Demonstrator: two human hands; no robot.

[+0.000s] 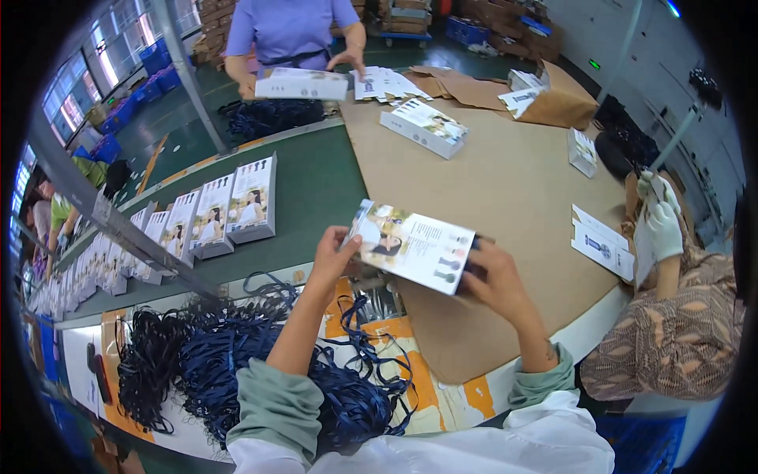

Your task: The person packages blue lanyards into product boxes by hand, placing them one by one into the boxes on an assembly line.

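Observation:
Between my hands is a white printed cardboard box (418, 243) with pictures on its face, tilted above the brown board. The fingers of my left hand (335, 259) close round its left end, thumb on the top edge. At the right end, my right hand (499, 278) grips the box, its fingertips partly hidden behind it. Below my left forearm lies a tangled heap of dark blue flat straps (229, 367). To the left, similar boxes (251, 197) stand leaning in a row on a green belt (316, 174).
Across the table a person in purple (288, 31) handles another box (302, 84). At right, a person's gloved hand (665, 225) holds flat white card. A box (425, 128) and a paper sack of cartons (559, 96) sit on the brown board (489, 182). A metal post (103, 209) crosses the left.

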